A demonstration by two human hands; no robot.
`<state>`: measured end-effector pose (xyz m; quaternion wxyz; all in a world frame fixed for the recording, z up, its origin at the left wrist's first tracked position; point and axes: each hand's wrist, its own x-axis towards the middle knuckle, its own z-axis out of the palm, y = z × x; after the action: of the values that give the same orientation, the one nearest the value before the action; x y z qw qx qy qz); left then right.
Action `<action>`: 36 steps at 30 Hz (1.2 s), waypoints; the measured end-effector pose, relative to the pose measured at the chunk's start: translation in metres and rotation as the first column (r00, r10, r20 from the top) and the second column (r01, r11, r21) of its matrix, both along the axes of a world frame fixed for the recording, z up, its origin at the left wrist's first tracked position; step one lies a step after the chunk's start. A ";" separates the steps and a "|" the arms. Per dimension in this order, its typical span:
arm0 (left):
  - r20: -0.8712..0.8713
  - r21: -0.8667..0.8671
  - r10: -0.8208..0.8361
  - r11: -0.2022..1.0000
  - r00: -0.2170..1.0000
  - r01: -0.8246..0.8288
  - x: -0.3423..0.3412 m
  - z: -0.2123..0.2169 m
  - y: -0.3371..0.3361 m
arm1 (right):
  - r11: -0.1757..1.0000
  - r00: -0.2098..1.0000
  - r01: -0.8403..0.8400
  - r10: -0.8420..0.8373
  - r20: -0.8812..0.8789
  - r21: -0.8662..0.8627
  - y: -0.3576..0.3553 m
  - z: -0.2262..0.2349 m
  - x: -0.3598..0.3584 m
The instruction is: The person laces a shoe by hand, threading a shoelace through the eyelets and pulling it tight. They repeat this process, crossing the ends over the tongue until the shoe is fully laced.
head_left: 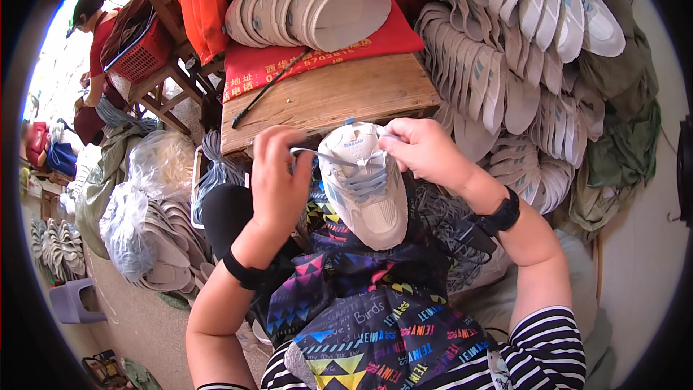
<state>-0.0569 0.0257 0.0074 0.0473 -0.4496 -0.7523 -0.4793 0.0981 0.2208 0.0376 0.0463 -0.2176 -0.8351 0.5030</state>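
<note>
A cream shoe upper (378,218) rests on my lap with its toe toward me, against the front edge of a wooden bench. Grey-blue shoelace (368,186) crosses its front in several rows. From the upper, one lace end runs left to my left hand (280,173), whose fingers are closed on it. My right hand (426,148) is closed at the upper's right side near the top eyelets, fingertips pinched; what lies between them is too small to make out. Beneath the upper, a dark patterned apron (361,318) covers my lap.
The wooden bench (346,94) carries a red cloth (393,36), a row of nested uppers (289,14) and a thin black rod (267,92). Stacked uppers (469,65) rise at right. Lace bundles (213,173) and bagged uppers (155,224) stand at left. Another person (94,50) sits far left.
</note>
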 end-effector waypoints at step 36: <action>-0.052 -0.049 -0.212 0.977 0.976 0.210 0.025 -0.022 0.013 | 0.878 0.970 -0.101 0.191 -0.149 0.468 -0.012 -0.009 0.000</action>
<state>-0.0315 0.0386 -0.0142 0.0080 -0.5414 -0.7088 -0.4521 0.0978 0.2089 0.0285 0.1376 -0.0877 -0.9356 0.3132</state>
